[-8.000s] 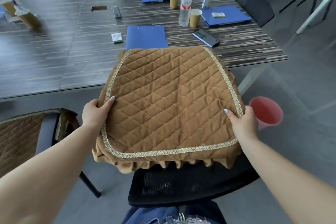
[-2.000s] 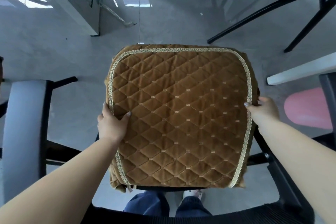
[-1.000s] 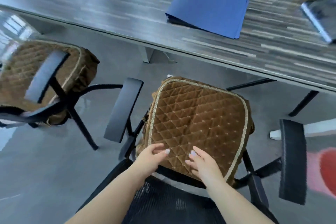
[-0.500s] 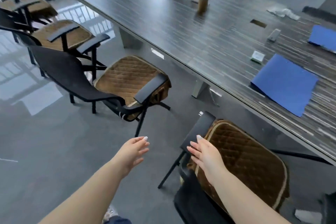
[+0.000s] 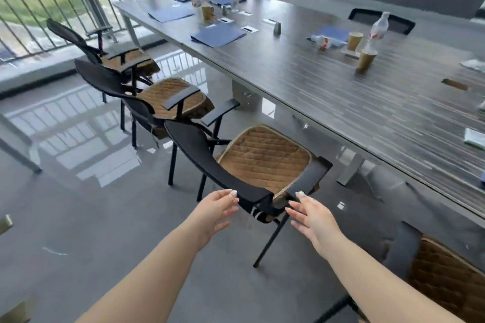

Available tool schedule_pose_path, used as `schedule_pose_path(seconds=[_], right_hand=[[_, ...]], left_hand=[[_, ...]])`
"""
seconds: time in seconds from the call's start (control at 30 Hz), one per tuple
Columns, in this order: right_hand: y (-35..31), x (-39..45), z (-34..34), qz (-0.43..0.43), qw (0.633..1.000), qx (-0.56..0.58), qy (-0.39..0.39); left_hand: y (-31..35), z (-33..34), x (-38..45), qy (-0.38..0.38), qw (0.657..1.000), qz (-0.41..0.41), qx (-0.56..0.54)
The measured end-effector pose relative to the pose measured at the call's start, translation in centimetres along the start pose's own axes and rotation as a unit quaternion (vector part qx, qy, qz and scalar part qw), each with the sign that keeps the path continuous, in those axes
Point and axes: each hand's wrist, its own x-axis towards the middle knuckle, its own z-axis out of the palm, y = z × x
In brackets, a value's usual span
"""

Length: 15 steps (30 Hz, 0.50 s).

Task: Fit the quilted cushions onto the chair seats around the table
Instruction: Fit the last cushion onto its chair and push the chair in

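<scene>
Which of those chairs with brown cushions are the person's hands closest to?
The chair in the middle foreground, third down the row from the railing. The left hand and right hand flank its near back corner; the other cushioned chairs stand well away.

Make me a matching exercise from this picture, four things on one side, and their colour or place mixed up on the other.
Things:
1. nearest cushion
2. folder
3. paper cup
4. left hand

Descriptions:
A. blue, flat on the table
B. open, beside the end of the black backrest
C. brown quilted, on a chair seat
D. tan, standing on the table near a bottle

Pairs: 1-C, 2-A, 3-D, 4-B
</scene>
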Motion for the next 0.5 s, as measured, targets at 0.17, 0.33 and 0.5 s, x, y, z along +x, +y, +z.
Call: schedule_pose_path(seconds=[0.17,0.33,0.5], right_hand=[[-3.7,5.8,4.5,-0.038,0.999,-0.002,0.03],[-6.3,12.3,11.2,-0.088,0.992,-0.088,-0.03],[-8.7,20.7,18.2,-0.071,0.991,-0.094,-0.069]], left_hand=[[4.7,-3.7,3.7,0.019,0.997,0.062,0.039],[10.0,-5.6,10.4,0.014,0.994,0.086,0.072],[15.7,-8.3,20.0,0.028,0.989,0.076,0.127]])
